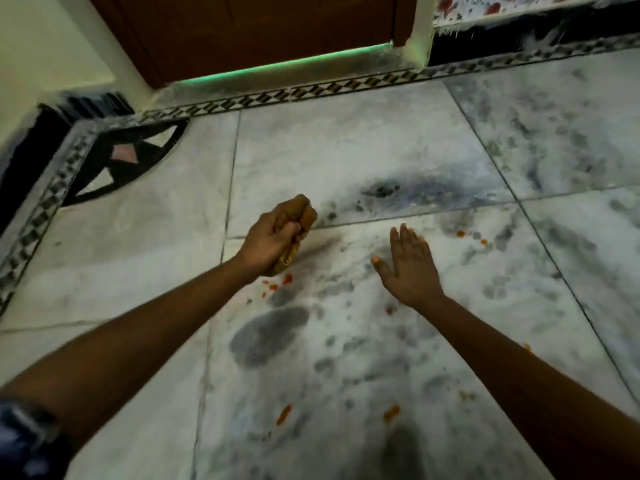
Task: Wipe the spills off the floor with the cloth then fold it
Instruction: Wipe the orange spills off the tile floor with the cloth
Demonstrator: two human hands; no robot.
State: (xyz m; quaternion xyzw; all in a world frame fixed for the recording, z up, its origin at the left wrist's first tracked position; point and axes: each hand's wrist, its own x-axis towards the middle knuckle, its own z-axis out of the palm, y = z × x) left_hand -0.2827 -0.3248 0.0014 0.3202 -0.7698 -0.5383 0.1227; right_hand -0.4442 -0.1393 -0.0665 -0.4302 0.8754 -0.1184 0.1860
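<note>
Marble floor: grey-veined white marble floor point(346, 161) in large slabs with dark joints, smudged with dark grey patches in the middle
Cloth: crumpled brown-ochre cloth point(306, 213), bunched into a wad, off the floor as far as I can tell, with one end poking out above the fist and a yellowish end hanging below the wrist
Left hand: left hand point(273, 237) is clenched round the wad, fingers curled tight over it, knuckles up, forearm reaching in from the lower left
Right hand: right hand point(408, 265) has the palm facing down, fingers straight and close together, thumb out to the side, holding nothing; whether it touches the floor I cannot tell
Spacing: both hands are near each other but apart, bare marble between them
Spills: small orange-red spill spots point(286, 279) lie just below the left hand; more orange spots point(471, 235) sit beyond the right fingertips, and two larger orange smears point(284, 414) lie nearer the person, between the forearms
Border: black-and-white patterned tile border point(311, 90) runs along the floor's far edge and down the left side
Door: dark brown wooden door point(259, 32) stands behind the border, a green glow along its bottom edge
Wrist: dark wristwatch point(24, 431) on the left arm, blurred, at the lower left corner
</note>
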